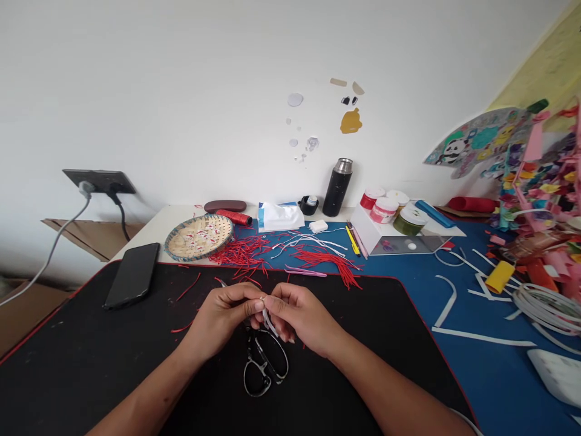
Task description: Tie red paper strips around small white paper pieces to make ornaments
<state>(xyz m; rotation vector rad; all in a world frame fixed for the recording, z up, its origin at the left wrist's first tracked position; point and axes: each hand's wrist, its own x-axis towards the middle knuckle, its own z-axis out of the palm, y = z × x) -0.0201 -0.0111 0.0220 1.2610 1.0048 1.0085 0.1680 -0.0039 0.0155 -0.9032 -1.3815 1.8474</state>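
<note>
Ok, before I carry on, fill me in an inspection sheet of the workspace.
Surface: black mat with red edging, over a blue tabletop; loose red bits on the mat.
Work pieces: white strip at the fingertips; scissors below the hands, blades largely hidden.
Clutter: red strands heaped behind the mat; phone at left; woven basket beyond it.
Grips: left hand and right hand both pinch the strip.
Cables: white cord and black cord, plugged in at left.
Surroundings: white wall with stickers.
</note>
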